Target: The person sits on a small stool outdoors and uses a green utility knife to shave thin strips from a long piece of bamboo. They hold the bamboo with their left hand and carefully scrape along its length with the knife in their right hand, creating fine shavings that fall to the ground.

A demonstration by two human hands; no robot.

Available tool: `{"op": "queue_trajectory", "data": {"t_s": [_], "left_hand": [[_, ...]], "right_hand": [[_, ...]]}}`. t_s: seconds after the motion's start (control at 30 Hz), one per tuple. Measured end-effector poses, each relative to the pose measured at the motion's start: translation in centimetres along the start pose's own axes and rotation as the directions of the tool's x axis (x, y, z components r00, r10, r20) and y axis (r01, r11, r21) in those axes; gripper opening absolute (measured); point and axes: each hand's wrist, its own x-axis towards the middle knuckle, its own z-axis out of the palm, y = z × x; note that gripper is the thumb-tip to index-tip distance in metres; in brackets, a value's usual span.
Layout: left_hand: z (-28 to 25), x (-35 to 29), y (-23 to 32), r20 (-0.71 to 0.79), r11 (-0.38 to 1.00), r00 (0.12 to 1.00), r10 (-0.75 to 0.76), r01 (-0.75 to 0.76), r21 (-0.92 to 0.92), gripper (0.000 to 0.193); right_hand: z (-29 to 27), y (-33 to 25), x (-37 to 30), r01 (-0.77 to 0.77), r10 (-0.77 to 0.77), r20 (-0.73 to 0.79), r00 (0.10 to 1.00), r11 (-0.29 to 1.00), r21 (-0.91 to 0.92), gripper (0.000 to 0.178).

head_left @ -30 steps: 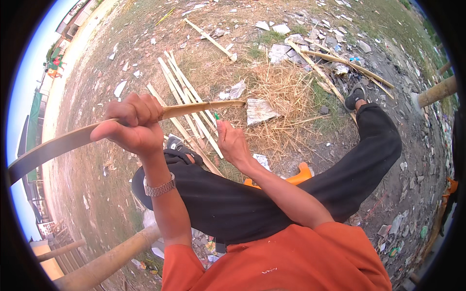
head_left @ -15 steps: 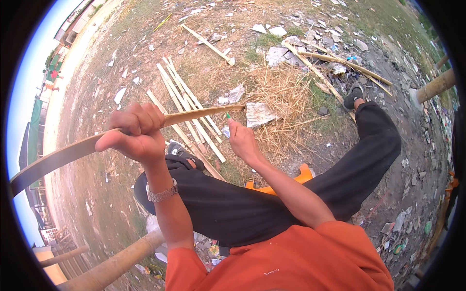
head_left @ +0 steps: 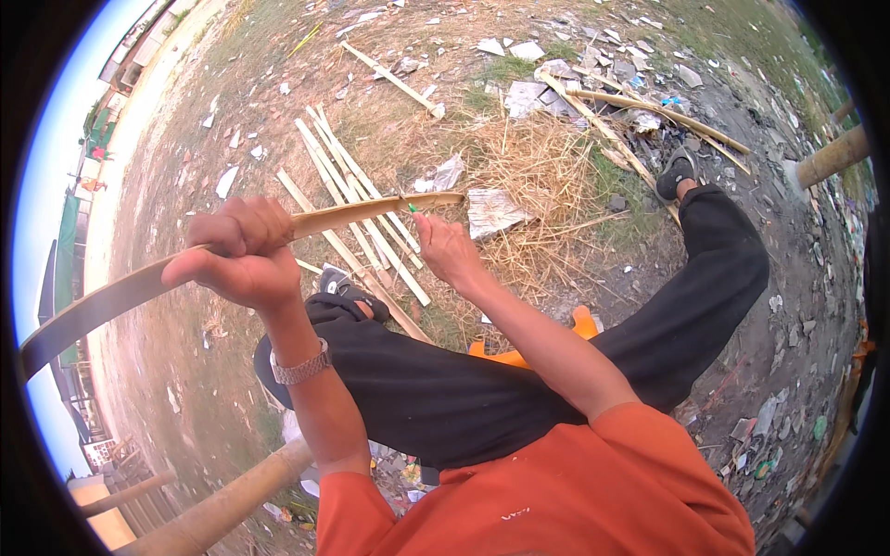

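My left hand (head_left: 243, 250), with a metal-banded watch at its wrist, is closed around a long curved bamboo strip (head_left: 338, 215). The strip runs from the far left rim to a tip beside a pale wooden block (head_left: 493, 213) on the ground. My right hand (head_left: 448, 246) is closed on a small green-handled knife (head_left: 413, 208), mostly hidden by the fingers. Its thin dark end meets the strip a little short of the tip; whether it cuts in cannot be made out.
Several split bamboo strips (head_left: 357, 199) lie past my left foot. Straw shavings (head_left: 538, 185) surround the block. More bamboo lengths (head_left: 603, 130) lie by my right foot among broken tile pieces. An orange plastic seat (head_left: 584, 322) shows under my legs. Bamboo poles (head_left: 834, 156) flank me.
My right hand has slid left along the strip with the knife, away from the tip. The left hand has shifted slightly left and still grips the strip.
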Motion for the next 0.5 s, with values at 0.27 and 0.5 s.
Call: {"op": "queue_trajectory", "data": {"t_s": [0.27,0.5], "left_hand": [[-0.1,0.3,0.3,-0.013,0.999,0.999,0.036,-0.035,0.040,0.062],[-0.1,-0.2,0.3,-0.086,0.999,0.996,-0.031,0.031,0.006,0.064]], "right_hand": [[1.1,7.6,-0.4,-0.323,0.333,0.046,0.942,0.934,-0.150,0.063],[-1.3,6.1,-1.4,-0.303,0.297,0.067,0.952,0.949,0.085,0.072]]}}
